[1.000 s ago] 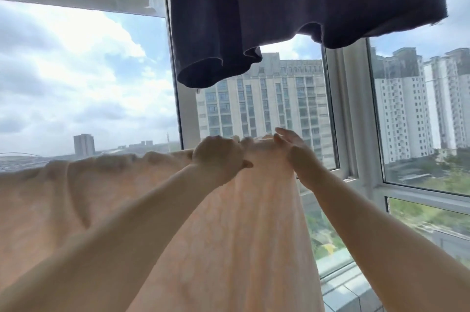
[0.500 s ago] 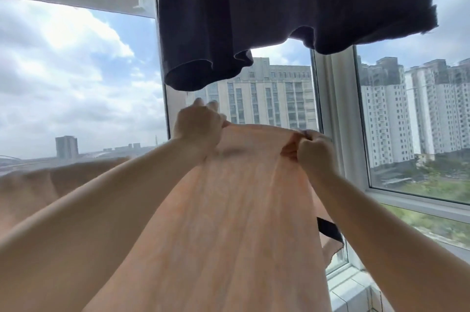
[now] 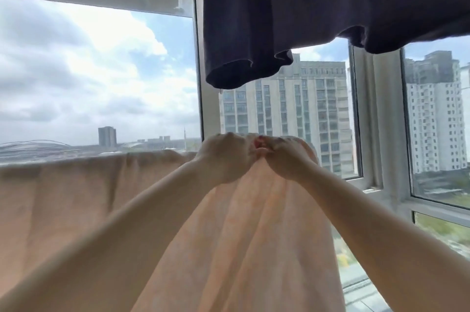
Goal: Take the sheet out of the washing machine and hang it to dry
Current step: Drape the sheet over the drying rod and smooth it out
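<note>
A pale peach sheet (image 3: pixel 76 192) hangs across the lower half of the view, its top edge running level from the left to the middle. My left hand (image 3: pixel 226 156) and my right hand (image 3: pixel 287 159) are raised side by side, touching, and each grips the sheet's top edge with curled fingers. Below the hands the cloth falls in long folds toward me. Whatever the sheet hangs over is hidden by the cloth.
A dark navy cloth (image 3: pixel 318 6) hangs overhead at the upper right, its hem just above my hands. Behind is a window (image 3: pixel 199 70) with white frames. A tiled sill (image 3: pixel 361 288) shows at the lower right.
My hands came together from about a sheet-fold's width apart and dropped lower. The stretched top edge between them is now bunched, and the view has swung a little to the right.
</note>
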